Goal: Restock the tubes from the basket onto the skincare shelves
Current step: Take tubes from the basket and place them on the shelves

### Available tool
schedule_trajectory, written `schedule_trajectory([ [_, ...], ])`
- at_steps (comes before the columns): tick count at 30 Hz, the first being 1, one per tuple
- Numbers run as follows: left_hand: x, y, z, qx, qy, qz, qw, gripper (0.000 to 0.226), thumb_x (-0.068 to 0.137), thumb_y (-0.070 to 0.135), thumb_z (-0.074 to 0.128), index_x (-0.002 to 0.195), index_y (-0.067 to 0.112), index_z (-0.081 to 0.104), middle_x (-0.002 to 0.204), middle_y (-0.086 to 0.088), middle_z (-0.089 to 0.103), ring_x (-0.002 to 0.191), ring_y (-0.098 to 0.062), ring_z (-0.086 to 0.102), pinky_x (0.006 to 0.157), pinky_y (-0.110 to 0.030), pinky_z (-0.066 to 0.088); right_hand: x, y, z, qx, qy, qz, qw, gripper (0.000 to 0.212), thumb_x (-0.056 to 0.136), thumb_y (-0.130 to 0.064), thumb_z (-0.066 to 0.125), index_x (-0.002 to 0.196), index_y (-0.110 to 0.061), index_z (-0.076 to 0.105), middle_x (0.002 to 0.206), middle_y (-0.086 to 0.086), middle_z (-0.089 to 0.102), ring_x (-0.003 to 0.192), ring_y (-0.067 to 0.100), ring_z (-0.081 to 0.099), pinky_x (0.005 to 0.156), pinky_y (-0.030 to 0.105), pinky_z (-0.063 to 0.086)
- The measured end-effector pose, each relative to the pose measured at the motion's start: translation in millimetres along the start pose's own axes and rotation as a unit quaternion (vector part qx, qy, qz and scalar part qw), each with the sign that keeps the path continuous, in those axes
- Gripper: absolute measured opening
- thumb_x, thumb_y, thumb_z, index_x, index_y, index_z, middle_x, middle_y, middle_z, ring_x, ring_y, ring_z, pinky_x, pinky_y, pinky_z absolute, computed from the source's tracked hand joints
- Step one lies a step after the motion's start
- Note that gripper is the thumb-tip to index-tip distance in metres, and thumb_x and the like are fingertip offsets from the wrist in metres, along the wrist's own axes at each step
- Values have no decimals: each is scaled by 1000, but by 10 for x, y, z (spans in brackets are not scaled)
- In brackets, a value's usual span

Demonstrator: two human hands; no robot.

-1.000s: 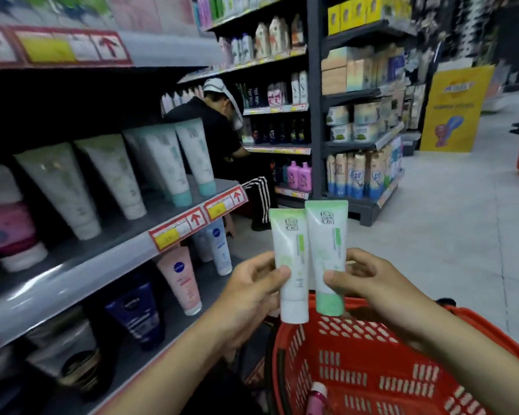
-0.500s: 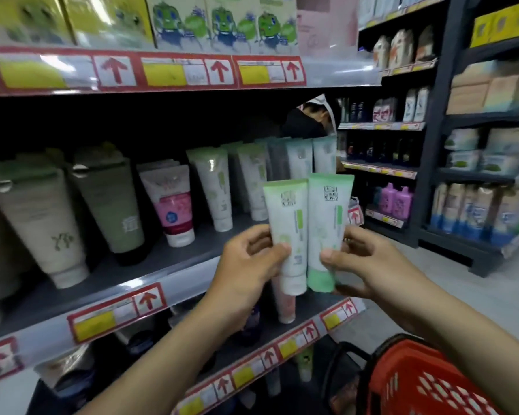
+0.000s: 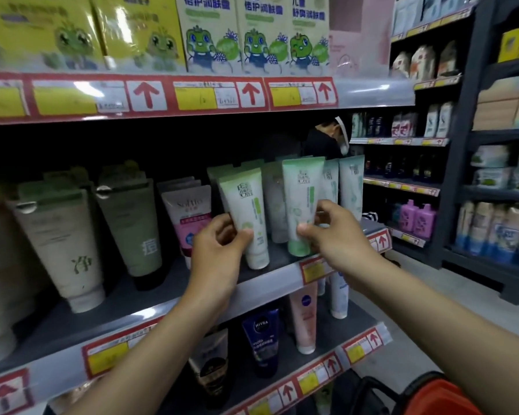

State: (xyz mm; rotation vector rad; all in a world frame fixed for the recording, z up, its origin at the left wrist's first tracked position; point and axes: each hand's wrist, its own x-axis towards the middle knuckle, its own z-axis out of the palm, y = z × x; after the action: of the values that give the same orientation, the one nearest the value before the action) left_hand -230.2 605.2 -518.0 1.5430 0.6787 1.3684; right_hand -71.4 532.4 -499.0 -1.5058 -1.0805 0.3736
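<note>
Gripping upright white tube (image 3: 247,217), left hand (image 3: 219,250); right hand (image 3: 336,235), at 3 o'clock, pinching green tube (image 3: 301,205), both over shelf (image 3: 162,298).

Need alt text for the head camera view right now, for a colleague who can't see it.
Two bare hands each place a pale green tube on the middle skincare shelf: left hand on the white-capped tube, right hand on the green-capped tube. A red basket sits at lower right.

We count two hands (image 3: 219,247), each holding one tube (image 3: 247,217); one red basket (image 3: 441,396); perhaps four boxes (image 3: 267,31) overhead.
</note>
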Motion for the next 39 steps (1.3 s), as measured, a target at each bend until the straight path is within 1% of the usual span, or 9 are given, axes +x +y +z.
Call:
schedule_trajectory([
  [6, 110, -119, 57, 31, 36, 15, 999, 28, 89, 2, 62, 88, 30, 65, 89, 15, 72, 85, 4, 67, 73, -12, 49, 157, 125, 122, -22, 13, 20, 999, 22, 89, -11, 66, 111, -16, 63, 112, 3, 68, 105, 23, 63, 95, 46, 52],
  [15, 155, -174, 60, 93, 7, 22, 995, 27, 94, 7, 57, 96, 34, 63, 94, 17, 70, 84, 11, 64, 72, -5, 48, 262, 188, 176, -65, -12, 21, 998, 26, 93, -14, 62, 119, -18, 61, 113, 1, 67, 104, 22, 62, 94, 43, 53],
  [19, 138, -178, 68, 109, 13, 27, 994, 22, 96, 8, 55, 103, 27, 63, 95, 16, 68, 87, 7, 63, 73, -11, 46, 291, 183, 106, -93, -54, 26, 994, 26, 94, -16, 59, 120, -16, 60, 118, 2, 67, 109, 24, 61, 99, 45, 49],
  [24, 96, -169, 100, 144, 15, 27, 989, 21, 98, 11, 52, 113, 21, 62, 98, 14, 68, 89, 6, 61, 71, -9, 44, 279, 181, 81, -78, -66, 34, 994, 23, 95, -15, 59, 118, -15, 59, 113, 2, 67, 107, 24, 61, 99, 46, 49],
  [28, 33, -112, 85, 162, 20, 16, 986, 29, 96, 14, 57, 124, 17, 60, 108, 10, 67, 97, -2, 63, 83, -18, 49, 227, 207, 73, -60, -64, 37, 995, 32, 94, -18, 62, 125, -12, 57, 121, 4, 66, 113, 23, 60, 103, 43, 47],
  [30, -52, -81, 53, 215, 53, 38, 974, 43, 94, 19, 60, 135, 20, 51, 119, 6, 60, 101, -6, 59, 82, -15, 45, 152, 216, 35, -95, -46, 24, 994, 46, 93, -25, 63, 135, -14, 49, 134, 3, 59, 120, 21, 56, 105, 36, 44],
  [32, -191, -27, 23, 293, 78, 107, 947, 47, 94, 26, 55, 140, 23, 44, 127, 6, 51, 112, -9, 50, 91, -23, 41, 36, 217, -41, -164, -13, -5, 986, 51, 95, -34, 58, 140, -16, 43, 139, 3, 54, 123, 22, 54, 98, 31, 42],
  [35, -394, 80, 83, 403, 42, 216, 888, 44, 93, 30, 44, 135, 19, 50, 121, 8, 50, 114, -9, 40, 93, -26, 33, -187, 233, -203, -276, 28, -59, 959, 45, 100, -37, 45, 140, -17, 43, 136, 8, 52, 123, 26, 51, 96, 37, 43],
  [39, -564, 174, 353, 470, -10, 240, 849, 44, 92, 31, 43, 131, 14, 55, 121, -1, 56, 116, -20, 42, 94, -37, 38, -510, 257, -503, -413, 61, -72, 906, 43, 101, -39, 37, 139, -20, 43, 135, 7, 44, 123, 30, 44, 95, 45, 43],
])
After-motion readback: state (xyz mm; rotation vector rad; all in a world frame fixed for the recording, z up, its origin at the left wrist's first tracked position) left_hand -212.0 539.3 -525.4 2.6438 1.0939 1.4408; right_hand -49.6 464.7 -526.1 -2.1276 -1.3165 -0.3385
